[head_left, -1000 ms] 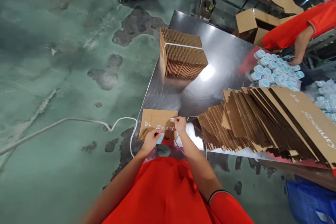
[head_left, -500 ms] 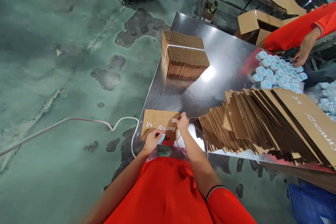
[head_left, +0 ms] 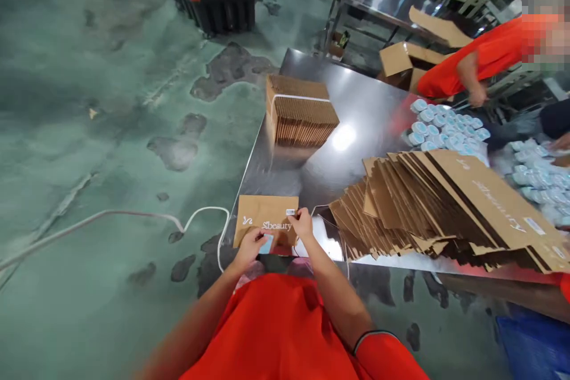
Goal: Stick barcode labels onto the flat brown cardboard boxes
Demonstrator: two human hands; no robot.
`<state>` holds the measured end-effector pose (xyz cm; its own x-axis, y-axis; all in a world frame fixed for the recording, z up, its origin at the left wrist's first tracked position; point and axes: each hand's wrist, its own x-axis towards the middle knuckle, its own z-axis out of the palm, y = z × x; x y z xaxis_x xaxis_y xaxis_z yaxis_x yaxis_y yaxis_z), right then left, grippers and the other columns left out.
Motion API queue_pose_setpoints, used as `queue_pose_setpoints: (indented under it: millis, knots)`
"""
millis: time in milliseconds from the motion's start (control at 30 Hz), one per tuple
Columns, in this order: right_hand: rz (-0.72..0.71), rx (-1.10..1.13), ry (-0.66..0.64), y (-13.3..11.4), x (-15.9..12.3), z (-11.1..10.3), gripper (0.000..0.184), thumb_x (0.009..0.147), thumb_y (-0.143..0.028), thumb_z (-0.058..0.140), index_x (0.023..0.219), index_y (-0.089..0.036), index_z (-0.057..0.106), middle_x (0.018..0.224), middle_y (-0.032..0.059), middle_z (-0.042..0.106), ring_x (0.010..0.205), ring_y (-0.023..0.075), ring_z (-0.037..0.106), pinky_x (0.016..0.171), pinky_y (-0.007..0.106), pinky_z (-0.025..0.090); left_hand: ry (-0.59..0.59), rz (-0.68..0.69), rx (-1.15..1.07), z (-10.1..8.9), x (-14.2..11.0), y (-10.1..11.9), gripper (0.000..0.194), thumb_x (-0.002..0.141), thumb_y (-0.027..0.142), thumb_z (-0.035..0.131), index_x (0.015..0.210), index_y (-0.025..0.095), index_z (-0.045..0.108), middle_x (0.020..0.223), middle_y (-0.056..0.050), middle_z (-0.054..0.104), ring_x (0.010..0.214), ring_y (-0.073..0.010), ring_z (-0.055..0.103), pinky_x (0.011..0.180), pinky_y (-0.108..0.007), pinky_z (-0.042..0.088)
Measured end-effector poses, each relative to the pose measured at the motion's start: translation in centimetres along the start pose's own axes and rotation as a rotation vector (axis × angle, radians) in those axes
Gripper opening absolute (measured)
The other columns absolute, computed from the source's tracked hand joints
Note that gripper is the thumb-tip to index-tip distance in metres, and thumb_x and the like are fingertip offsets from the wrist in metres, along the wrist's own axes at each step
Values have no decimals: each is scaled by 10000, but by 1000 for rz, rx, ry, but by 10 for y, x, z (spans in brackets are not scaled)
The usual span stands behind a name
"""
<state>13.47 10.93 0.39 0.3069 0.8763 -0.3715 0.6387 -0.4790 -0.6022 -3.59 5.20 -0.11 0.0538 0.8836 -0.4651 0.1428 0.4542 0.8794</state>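
From my feed, the left hand (head_left: 252, 247) and right hand (head_left: 303, 223) have their fingers closed on a flat kraft Sbeauty carton (head_left: 266, 219) at the stainless worktop's (head_left: 307, 181) near edge, above a worn green floor (head_left: 98, 148); a strapped cardboard stack (head_left: 300, 113) sits farther along.

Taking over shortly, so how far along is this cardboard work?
Done: a fanned pile of printed kraft blanks lies loose. In hand: one Sbeauty blank, held by the left hand and right hand. Remaining: the strapped bundle looks untouched, its strap on.
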Motion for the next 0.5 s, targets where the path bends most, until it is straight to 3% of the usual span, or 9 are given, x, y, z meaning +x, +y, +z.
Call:
queue_pose_setpoints:
  millis: [133, 200, 233, 300, 367, 433, 500]
  knots:
    - [-210, 188, -58, -25, -28, -46, 134, 689, -181, 580, 768, -206, 474, 655, -71, 516, 608, 108, 519, 578, 208, 405, -82, 89, 14, -15, -28, 26, 290, 687, 458, 596, 784, 190, 650, 946, -105, 732, 939, -267, 658, 863, -390, 495]
    - [-384, 254, -44, -51, -52, -87, 209, 741, -175, 554, 941, -216, 508, 703, -63, 534, 599, 109, 518, 571, 218, 413, -97, 127, 50, -22, -38, 38, 305, 720, 496, 581, 812, 207, 619, 958, -94, 736, 944, -266, 670, 857, -383, 508]
    - [-456, 248, 21, -65, -66, -113, 291, 775, -174, 538, 1059, -227, 499, 736, -52, 548, 596, 113, 519, 582, 233, 422, -108, 131, 55, -24, -42, 44, 315, 743, 518, 561, 844, 222, 596, 940, -79, 741, 905, -259, 686, 825, -376, 527]
    - [-579, 218, 227, -91, -92, -175, 379, 808, -209, 568, 1172, -246, 470, 821, -15, 579, 639, 131, 546, 621, 265, 451, -93, 142, 88, -22, -45, 55, 332, 745, 551, 550, 882, 249, 572, 870, -50, 748, 824, -255, 710, 749, -356, 554]
    - [-611, 314, 615, -105, -110, -247, 382, 826, -259, 588, 1184, -251, 453, 838, 4, 575, 698, 142, 567, 644, 276, 469, -108, 157, 133, -14, -45, 66, 323, 738, 546, 550, 910, 274, 580, 817, -22, 752, 773, -251, 721, 690, -334, 563]
    - [-546, 482, 942, -100, -117, -317, 426, 796, -324, 628, 1161, -238, 427, 803, -7, 549, 593, 114, 520, 537, 243, 438, -135, 198, 165, -3, -43, 76, 276, 740, 507, 542, 897, 290, 608, 778, 0, 755, 756, -241, 725, 668, -309, 559]
    - [-379, 549, 1100, -81, -115, -375, 498, 725, -384, 671, 1115, -217, 410, 745, -32, 514, 452, 86, 423, 409, 218, 349, -141, 251, 170, 8, -41, 82, 223, 739, 458, 536, 841, 286, 635, 736, 12, 750, 727, -227, 720, 654, -291, 551]
